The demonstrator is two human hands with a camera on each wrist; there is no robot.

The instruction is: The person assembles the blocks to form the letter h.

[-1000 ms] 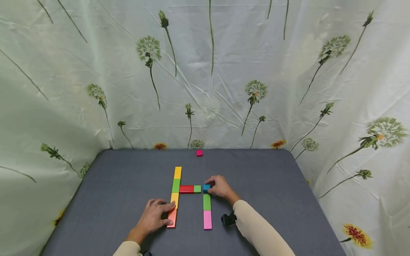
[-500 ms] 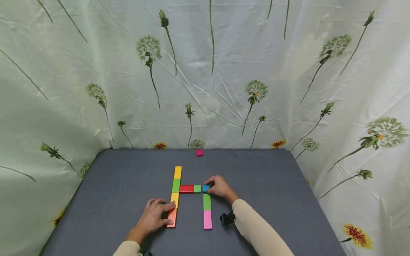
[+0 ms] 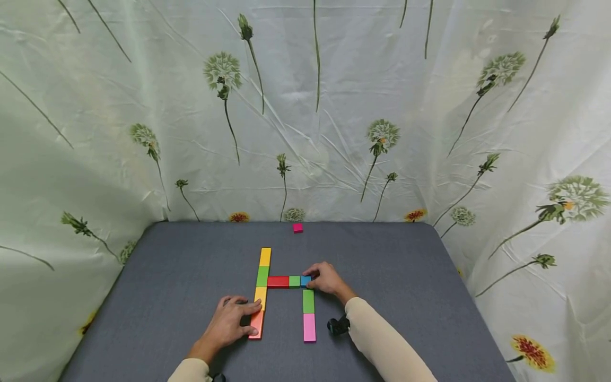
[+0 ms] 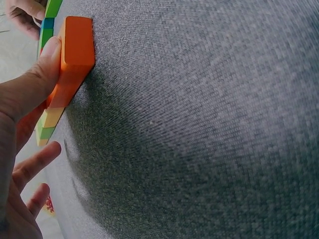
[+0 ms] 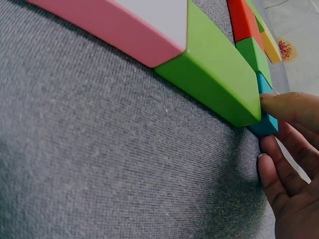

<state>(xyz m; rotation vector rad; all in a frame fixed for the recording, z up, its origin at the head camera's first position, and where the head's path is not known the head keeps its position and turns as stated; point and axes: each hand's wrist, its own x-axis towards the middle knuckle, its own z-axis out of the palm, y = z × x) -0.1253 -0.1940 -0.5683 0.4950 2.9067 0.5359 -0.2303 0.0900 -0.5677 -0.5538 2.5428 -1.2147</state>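
My right hand (image 3: pixel 326 278) pinches a small blue block (image 3: pixel 304 281) between thumb and fingers. The blue block lies flush at the right end of a small green block (image 3: pixel 294 281), which follows a red block (image 3: pixel 278 282). Just below it, a longer green block (image 3: pixel 308 301) and a pink block (image 3: pixel 309 328) form a column. My left hand (image 3: pixel 231 320) rests on the left column, thumb on the orange block (image 4: pixel 79 42) and index finger on the lower yellow block (image 3: pixel 260 294). Above these sit another green block (image 3: pixel 262 276) and a yellow block (image 3: pixel 265 257).
A single magenta block (image 3: pixel 298 227) lies at the far edge of the dark grey table (image 3: pixel 382 254). Behind the table hangs a pale curtain (image 3: pixel 334 106) with printed dandelions. A small black device (image 3: pixel 338 326) is at the right wrist.
The blue block has slid left in my right hand, closing the gap to the small green block. My left hand has stayed in place.
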